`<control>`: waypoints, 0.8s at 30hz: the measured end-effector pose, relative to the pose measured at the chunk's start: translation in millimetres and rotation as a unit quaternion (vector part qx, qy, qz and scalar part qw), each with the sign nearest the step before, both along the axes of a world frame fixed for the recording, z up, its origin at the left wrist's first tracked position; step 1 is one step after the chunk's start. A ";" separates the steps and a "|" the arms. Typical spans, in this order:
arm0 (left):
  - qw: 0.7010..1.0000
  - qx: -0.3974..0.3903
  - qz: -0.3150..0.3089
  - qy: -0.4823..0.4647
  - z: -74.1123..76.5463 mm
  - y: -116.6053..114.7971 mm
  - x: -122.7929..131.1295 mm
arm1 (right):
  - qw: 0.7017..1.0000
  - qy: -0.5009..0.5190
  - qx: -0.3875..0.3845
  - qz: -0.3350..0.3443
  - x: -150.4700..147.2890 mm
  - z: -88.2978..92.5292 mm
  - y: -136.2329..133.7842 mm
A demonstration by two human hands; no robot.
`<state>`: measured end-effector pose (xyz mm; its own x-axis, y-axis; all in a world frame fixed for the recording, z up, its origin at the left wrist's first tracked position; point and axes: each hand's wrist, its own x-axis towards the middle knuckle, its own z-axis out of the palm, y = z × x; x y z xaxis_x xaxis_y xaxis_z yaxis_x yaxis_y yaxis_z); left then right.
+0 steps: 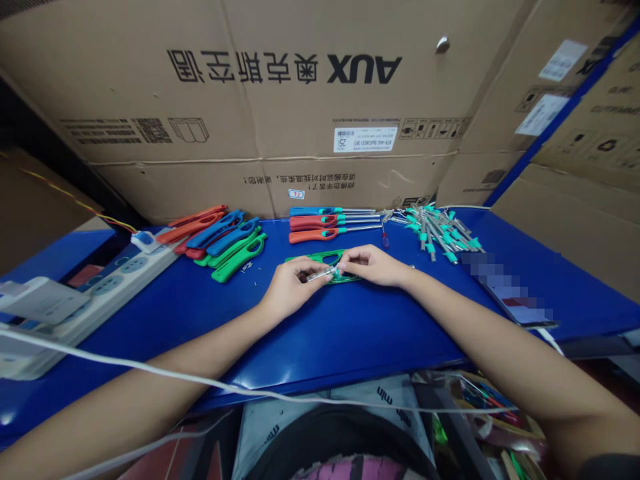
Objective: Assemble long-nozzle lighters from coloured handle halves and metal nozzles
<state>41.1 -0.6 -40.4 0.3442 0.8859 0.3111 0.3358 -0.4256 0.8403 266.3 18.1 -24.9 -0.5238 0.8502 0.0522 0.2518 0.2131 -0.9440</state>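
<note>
Between the fingertips of my left hand [293, 287] is a slim clear-and-silver lighter insert [320, 274]. My right hand [375, 265] pinches its right end, where a bit of teal shows; the fingers hide the exact grip. Under both hands lies a green lighter casing [313, 256] on the blue tabletop [310, 340], partly covered by them. Beyond it, several long-nosed lighters [315, 222] in blue, red and orange lie side by side, noses to the right.
Empty lighter casings [240, 257] lie left of centre, near tiny loose parts [247, 267]. At back right are metal nozzles with teal pieces [435, 232] and a small screwdriver [385, 239]. A phone [515, 300] lies right; a power strip [107, 283] stands left. A white cable [200, 378] crosses in front.
</note>
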 end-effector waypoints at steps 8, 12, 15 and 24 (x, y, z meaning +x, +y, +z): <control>1.000 0.002 0.000 -0.002 -0.4 -0.1 0.1 | 1.000 -0.002 0.001 0.000 -0.5 -0.3 0.3; 1.000 -0.001 0.000 0.002 0.8 -0.7 0.3 | 1.000 0.001 -0.002 0.000 -0.5 -0.3 0.5; 1.000 -0.004 -0.001 0.003 1.4 -1.0 0.7 | 1.000 -0.001 -0.002 0.000 -0.7 0.7 -0.2; 1.000 -0.003 0.001 0.001 0.8 -0.9 0.7 | 1.000 -0.005 -0.003 0.002 -0.6 0.6 0.1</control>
